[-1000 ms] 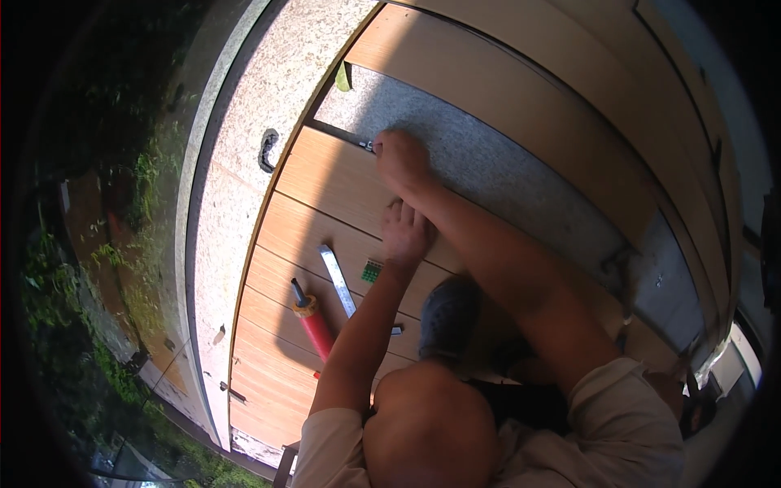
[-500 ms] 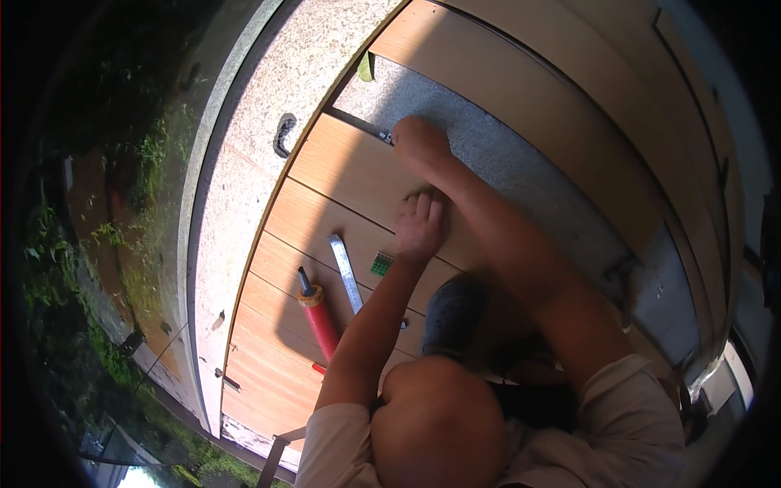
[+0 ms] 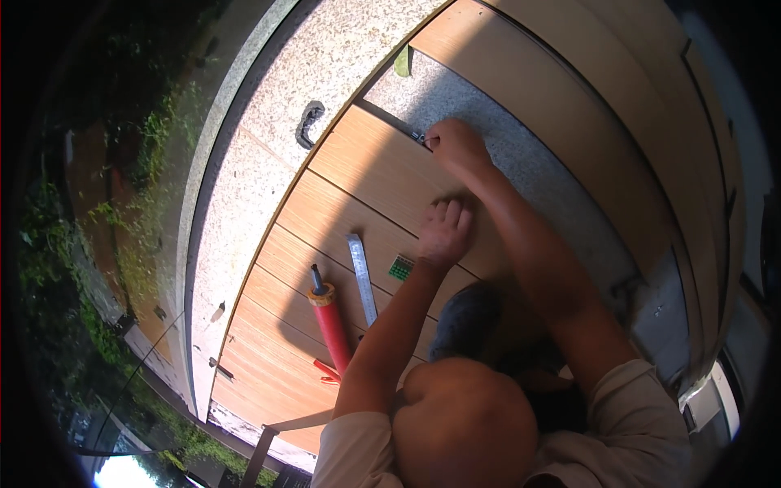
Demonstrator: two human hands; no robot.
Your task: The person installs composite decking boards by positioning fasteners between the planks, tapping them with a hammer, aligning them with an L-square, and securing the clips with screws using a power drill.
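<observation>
- I can't make out the small metal piece (image 3: 420, 137) pinched in my right hand (image 3: 455, 146); it sits at the plank edge, mostly covered by fingers.
- Wood-look planks (image 3: 358, 175) lie over speckled stone floor (image 3: 268, 122); steel ruler (image 3: 362, 276) and red tube (image 3: 332, 325) rest nearby.
- My left hand (image 3: 443, 232) presses flat on the plank, fingers spread, grasping nothing.

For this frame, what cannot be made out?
Head view only:
- Small metal tool in the right hand: mostly hidden by the fingers, too small to identify.
- Palm of the left hand on the wooden boards: anything beneath it is covered.
- Red tube: lower end hidden behind the left forearm.
- Small green item beside the metal ruler: too small to tell.
- Picture rim: dark and bent.
</observation>
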